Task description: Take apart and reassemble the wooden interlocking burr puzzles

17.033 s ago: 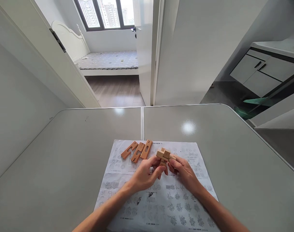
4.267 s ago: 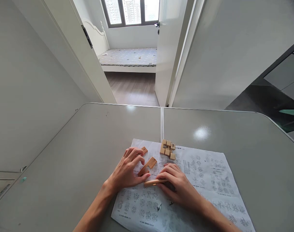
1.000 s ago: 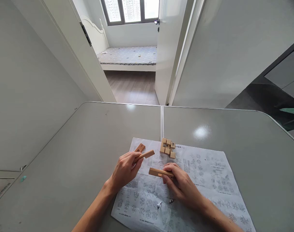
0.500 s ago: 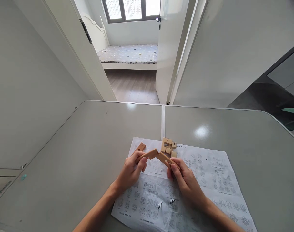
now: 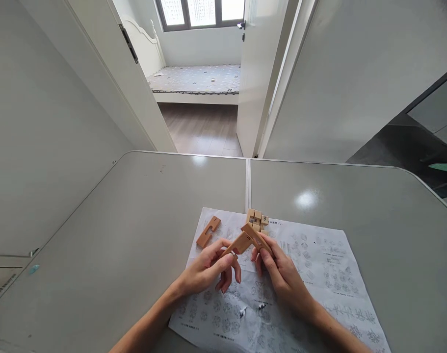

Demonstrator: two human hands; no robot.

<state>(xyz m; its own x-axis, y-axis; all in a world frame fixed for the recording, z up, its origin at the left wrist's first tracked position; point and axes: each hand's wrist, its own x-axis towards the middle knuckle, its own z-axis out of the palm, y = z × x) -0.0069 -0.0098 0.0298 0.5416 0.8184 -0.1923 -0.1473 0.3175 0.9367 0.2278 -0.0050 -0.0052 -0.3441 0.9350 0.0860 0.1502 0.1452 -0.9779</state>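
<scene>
Low in the middle of the frame, the left hand (image 5: 207, 272) pinches the left slat (image 5: 237, 244), a flat wooden piece, between thumb and fingers (image 5: 227, 259). The other fingers are curled loosely beneath. The right hand (image 5: 283, 275) pinches the right slat (image 5: 259, 239), with its fingers pressed together along the slat's lower edge. The two slats are held above the paper and lean toward each other. Their upper ends touch in a peak.

Just behind that peak a block cluster (image 5: 258, 217) of pale wooden cubes stands on the paper. One cube face carries a dark digit, too small to read with certainty. To the left of the hands a third slat (image 5: 208, 231), with a slot cut into it, lies flat on the sheet.

By count there are three slats, one block cluster and one printed sheet (image 5: 315, 267). The sheet bears rows of small diagrams and a short heading line near its far edge. None of that print is legible. The sheet lies on a grey tabletop (image 5: 135, 215), which has a seam running up its middle.
</scene>
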